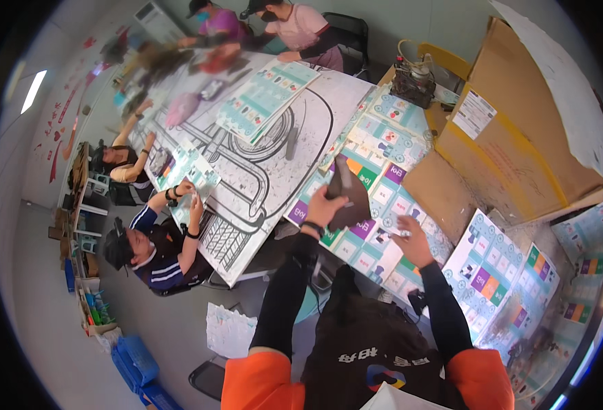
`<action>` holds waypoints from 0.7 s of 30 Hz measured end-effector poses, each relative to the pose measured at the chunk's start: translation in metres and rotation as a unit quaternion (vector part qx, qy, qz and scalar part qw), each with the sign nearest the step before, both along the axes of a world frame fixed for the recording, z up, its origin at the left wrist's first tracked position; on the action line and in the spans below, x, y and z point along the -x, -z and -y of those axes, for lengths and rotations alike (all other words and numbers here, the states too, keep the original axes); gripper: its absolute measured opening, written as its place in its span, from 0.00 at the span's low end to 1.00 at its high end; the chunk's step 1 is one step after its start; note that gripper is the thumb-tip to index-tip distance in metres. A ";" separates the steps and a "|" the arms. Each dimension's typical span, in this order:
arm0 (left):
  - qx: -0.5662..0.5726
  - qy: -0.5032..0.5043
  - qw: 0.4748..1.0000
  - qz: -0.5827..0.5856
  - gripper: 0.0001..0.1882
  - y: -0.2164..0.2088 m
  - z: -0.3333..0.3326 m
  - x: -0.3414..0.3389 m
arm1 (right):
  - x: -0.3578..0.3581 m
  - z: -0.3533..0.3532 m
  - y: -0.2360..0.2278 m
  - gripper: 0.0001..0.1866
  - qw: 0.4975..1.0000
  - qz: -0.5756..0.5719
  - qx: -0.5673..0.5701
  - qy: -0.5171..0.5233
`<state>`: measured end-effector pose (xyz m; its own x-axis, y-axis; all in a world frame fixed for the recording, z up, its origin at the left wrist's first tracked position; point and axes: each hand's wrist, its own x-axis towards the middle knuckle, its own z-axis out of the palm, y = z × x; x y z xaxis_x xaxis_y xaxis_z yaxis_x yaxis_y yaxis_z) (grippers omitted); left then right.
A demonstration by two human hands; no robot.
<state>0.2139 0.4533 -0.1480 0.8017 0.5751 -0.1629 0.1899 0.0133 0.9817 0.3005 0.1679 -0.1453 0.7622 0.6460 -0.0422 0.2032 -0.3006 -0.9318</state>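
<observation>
My left hand (323, 208) grips the near edge of a flat dark brown piece (353, 201), thumb on top. The piece looks like sheet material, with a greyish strip along its upper left side. It is held over a table covered with printed sheets (372, 143) in teal, purple, orange and green. To the right of the piece, my right hand (414, 244) is above the same sheets with its fingers pinched together. Something small and whitish shows at those fingertips, too small to name.
A large opened cardboard box (513, 130) stands at the right. A small dark machine (413, 82) sits at the table's far end. On the left is a white table (301, 164) with black line drawings and stacked printed boards (264, 102). Several people sit around it, one (155, 246) nearby.
</observation>
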 end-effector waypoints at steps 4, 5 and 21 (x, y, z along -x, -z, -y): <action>-0.048 -0.034 0.997 -0.042 0.17 0.053 -0.127 -0.100 | -0.013 0.064 0.042 0.15 0.993 0.013 0.097 0.073; -0.058 -0.038 0.997 -0.041 0.17 0.065 -0.155 -0.125 | -0.010 0.082 0.048 0.13 0.986 -0.029 0.137 0.095; -0.214 -0.038 0.940 -0.262 0.27 0.163 -0.375 -0.295 | 0.040 0.093 0.021 0.10 0.896 -0.217 0.278 0.271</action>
